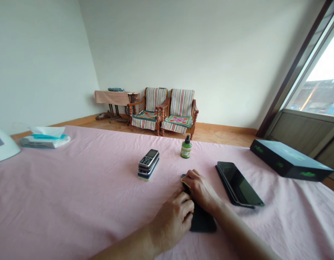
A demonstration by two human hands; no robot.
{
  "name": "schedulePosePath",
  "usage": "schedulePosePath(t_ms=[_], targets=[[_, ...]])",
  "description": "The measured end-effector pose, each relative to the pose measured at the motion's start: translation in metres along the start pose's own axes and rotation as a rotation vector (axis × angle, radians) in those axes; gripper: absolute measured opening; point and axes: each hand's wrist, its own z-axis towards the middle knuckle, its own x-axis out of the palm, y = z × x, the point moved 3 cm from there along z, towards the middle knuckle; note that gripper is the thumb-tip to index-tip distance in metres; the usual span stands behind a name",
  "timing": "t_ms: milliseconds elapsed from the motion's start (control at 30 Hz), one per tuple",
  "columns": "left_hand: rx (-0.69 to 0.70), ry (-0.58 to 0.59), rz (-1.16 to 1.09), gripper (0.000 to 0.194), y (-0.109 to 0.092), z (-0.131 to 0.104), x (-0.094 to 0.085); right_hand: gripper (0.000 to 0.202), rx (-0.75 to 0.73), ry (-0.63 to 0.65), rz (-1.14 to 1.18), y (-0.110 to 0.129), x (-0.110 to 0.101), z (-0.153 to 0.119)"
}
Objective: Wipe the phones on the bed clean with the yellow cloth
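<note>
Left hand (175,215) and right hand (198,188) on a flat black thing (203,222).
It lies on the pink cloth (75,209), left of a dark tablet (241,185). Both hands curl their fingers at its far part; I cannot tell if they grip it. They seem to be working at it, so the next move likely calls for steady fingers. A phone pile (149,163) and a green bottle (185,150) sit farther off.

Nothing is legible; lettering (307,174) on the black box (290,156) and label (186,151) on the bottle (186,146) are blurred.
</note>
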Motion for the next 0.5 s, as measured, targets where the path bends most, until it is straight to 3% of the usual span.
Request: schedulePosePath(t_ms=[500], targets=[[0.008,-0.014,0.014,0.018,0.0,-0.001,-0.001,0.024,0.188,-0.053,0.032,-0.015,0.016,0.01]])
